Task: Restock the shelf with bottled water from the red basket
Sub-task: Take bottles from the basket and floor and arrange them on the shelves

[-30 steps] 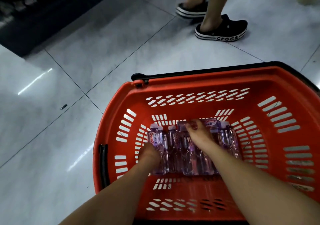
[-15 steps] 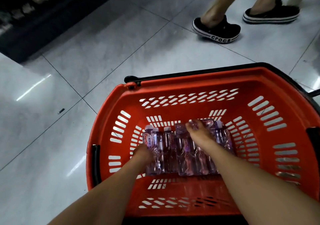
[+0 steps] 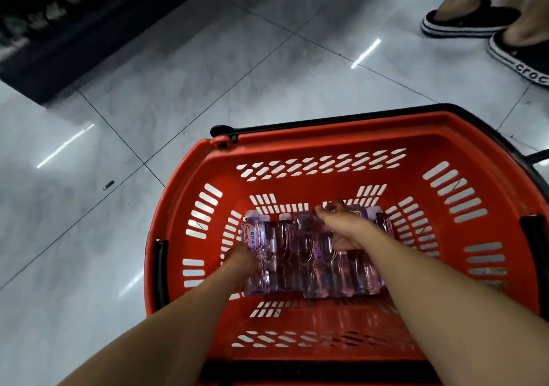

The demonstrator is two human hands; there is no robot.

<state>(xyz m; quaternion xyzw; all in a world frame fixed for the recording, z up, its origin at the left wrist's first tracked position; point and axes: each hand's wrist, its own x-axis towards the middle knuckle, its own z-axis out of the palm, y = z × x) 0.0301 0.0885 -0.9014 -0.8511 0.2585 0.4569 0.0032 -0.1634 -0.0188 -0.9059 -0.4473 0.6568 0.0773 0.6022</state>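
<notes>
A red basket (image 3: 341, 130) with slotted walls stands on the tiled floor. Several clear water bottles (image 3: 300, 263) with pale caps and purple labels lie side by side on its bottom. Both my arms reach down into it. My left hand (image 3: 242, 259) grips the leftmost bottle (image 3: 257, 252) near its lower half. My right hand (image 3: 341, 225) lies over the middle bottles, its fingers curled round the cap end of one of them.
A dark shelf base (image 3: 74, 29) runs along the upper left. Another person's feet in black clogs (image 3: 481, 20) stand at the upper right, close to the basket's far corner. A small dark scrap (image 3: 108, 185) lies on the floor left of the basket.
The other person's feet have shifted to the right. My view has drifted left, so the basket sits further right. My right hand's fingers have curled tighter over the bottle tops; my left hand stays put.
</notes>
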